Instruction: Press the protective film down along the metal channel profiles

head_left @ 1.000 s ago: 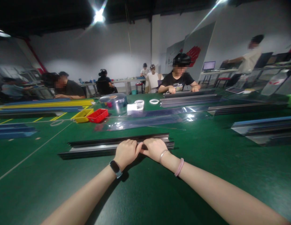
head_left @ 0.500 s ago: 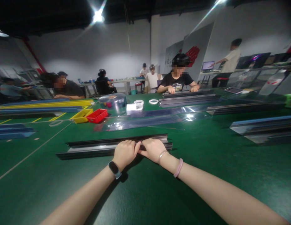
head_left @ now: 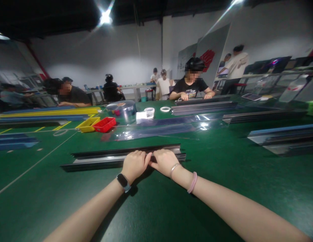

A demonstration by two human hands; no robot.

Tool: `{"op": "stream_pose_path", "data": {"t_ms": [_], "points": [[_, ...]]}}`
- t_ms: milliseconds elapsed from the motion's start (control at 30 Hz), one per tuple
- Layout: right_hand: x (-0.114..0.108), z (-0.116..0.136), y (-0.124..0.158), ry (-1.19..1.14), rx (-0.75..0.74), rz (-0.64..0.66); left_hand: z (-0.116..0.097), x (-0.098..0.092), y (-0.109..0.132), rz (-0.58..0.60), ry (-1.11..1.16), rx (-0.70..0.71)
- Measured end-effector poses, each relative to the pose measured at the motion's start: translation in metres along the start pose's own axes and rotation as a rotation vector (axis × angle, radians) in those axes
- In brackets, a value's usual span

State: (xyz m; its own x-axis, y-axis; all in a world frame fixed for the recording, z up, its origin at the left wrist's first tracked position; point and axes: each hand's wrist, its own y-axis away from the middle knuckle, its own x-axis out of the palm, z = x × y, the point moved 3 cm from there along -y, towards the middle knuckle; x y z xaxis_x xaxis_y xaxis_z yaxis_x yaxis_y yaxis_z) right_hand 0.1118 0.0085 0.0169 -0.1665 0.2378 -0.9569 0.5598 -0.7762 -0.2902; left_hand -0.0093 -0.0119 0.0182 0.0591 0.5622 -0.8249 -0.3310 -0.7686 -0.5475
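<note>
A long black channel-shaped profile (head_left: 98, 159) with a pale inner face lies crosswise on the green table (head_left: 156, 208). My left hand (head_left: 135, 164), with a watch at the wrist, is closed over its near edge right of the middle. Beside it, my right hand (head_left: 165, 161) grips the same edge nearer the right end. The two thumbs almost meet. Most fingertips are hidden inside the profile, so I cannot make out whether anything small is under them.
Clear plastic strips (head_left: 156, 131) lie beyond the profile. A red bin (head_left: 105, 124), a yellow bin (head_left: 89, 124) and a clear film roll (head_left: 126, 111) stand behind to the left. More profiles (head_left: 285, 139) lie at right. Across the table a co-worker (head_left: 192, 84) handles similar pieces.
My hands and the black profile hold almost the same position. In the background at right, a standing person has shifted left, and another person shows beside them.
</note>
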Motion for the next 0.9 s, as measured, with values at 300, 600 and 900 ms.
{"op": "stream_pose_path", "data": {"t_ms": [300, 600, 900], "points": [[0.000, 0.000, 0.000, 0.027, 0.011, 0.023, 0.001, 0.000, 0.000, -0.016, 0.030, -0.004], [0.000, 0.003, 0.002, 0.045, 0.076, 0.018, 0.001, 0.000, 0.001, -0.033, 0.004, 0.009], [-0.002, -0.008, -0.001, 0.018, -0.019, 0.048, 0.003, -0.001, 0.000, -0.037, 0.004, 0.008]]}}
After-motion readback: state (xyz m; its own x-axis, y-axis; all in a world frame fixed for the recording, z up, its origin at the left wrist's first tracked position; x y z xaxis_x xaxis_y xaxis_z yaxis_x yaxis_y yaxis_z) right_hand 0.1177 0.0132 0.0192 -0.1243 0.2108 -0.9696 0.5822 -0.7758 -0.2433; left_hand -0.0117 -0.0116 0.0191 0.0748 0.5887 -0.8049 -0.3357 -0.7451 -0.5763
